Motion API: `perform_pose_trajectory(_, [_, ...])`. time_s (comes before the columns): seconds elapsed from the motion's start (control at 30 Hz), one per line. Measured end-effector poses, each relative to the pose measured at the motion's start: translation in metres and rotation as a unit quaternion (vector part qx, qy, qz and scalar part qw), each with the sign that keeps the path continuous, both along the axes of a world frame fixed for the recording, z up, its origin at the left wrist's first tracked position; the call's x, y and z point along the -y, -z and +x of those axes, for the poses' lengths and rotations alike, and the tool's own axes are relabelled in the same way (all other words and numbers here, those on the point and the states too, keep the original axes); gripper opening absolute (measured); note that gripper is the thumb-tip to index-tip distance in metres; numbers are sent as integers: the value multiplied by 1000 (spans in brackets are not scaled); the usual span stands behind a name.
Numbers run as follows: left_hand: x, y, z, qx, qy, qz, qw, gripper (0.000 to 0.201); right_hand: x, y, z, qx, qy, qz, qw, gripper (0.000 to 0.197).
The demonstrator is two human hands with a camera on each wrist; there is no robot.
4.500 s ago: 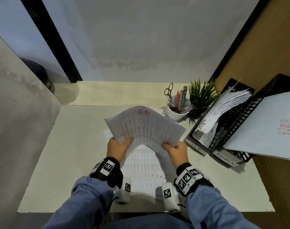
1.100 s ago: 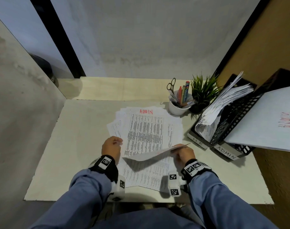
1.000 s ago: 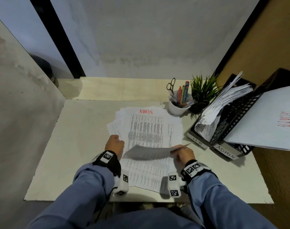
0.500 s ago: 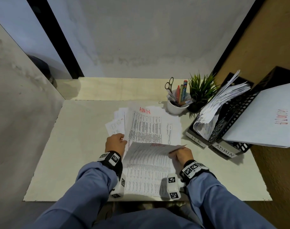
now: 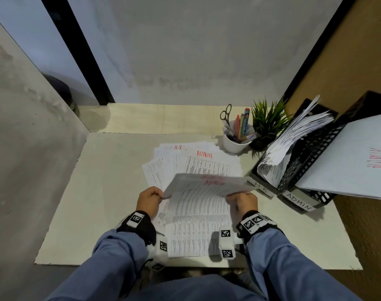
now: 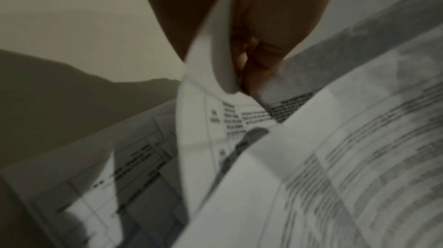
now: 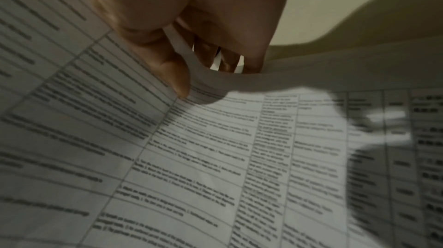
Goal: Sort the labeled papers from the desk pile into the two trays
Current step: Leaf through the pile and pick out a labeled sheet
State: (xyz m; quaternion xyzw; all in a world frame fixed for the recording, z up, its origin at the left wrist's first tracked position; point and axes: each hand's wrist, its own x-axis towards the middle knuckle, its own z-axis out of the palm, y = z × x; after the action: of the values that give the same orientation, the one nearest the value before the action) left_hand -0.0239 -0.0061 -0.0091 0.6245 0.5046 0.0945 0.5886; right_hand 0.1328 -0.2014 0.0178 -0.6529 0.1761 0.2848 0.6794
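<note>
Red-marked ADMIN sheet (image 5: 203, 187) lifted off desk pile (image 5: 191, 164) | left hand (image 5: 149, 200) grip pinching its left edge, right hand (image 5: 243, 200) grip pinching its right edge, likely to read the label | ADMIN tray (image 5: 300, 202) near right on tabletop (image 5: 98, 192), beside HR tray (image 5: 261, 187) | filing not yet done

My head camera looks forward and down from above the desk (image 5: 111, 192), taking in both hands and the trays at right. Each wrist camera sits very close, facing along its hand (image 6: 239, 15) (image 7: 187, 15) onto printed sheets (image 7: 215, 157). All three views share those sheets.
</note>
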Motion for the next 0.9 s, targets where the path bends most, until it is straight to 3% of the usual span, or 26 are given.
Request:
perform_pose_trajectory(0.1, [4,-6,5,20,8,-49,999,27,-4,-1,3,4,30,25,999,30])
perform_pose_trajectory(0.2, [6,-14,16,34,-22,-108,993,33,-3,11,11,-13,48,13,999,48])
perform_pose_trajectory(0.3, [5,-23,30,14,-40,-142,989,32,-1,23,13,-26,32,18,999,39])
perform_pose_trajectory(0.37, [3,-20,38,-28,14,-94,995,34,2,22,12,-37,7,-7,999,35])
perform_pose_trajectory(0.43, [1,-15,43,-52,8,-59,997,31,5,25,11,-39,9,-19,999,37])
perform_pose_trajectory(0.5, [2,-16,46,-50,-3,-58,997,9,6,34,8,-35,34,0,999,41])
perform_pose_trajectory(0.6, [2,-16,51,-107,47,-56,992,49,6,43,8,-36,39,5,999,40])
perform_pose_trajectory(0.7, [4,-18,53,-125,82,-37,988,58,9,43,12,-49,-4,-40,998,28])
perform_pose_trajectory(0.73, [5,-21,52,-114,100,-24,988,55,10,46,12,-53,-34,-45,997,23])
perform_pose_trajectory(0.83, [10,-20,50,-84,165,35,982,28,14,66,17,-72,-45,-39,996,34])
perform_pose_trajectory(0.9, [13,-25,46,-73,193,69,976,15,10,40,12,-67,-37,-64,995,28])
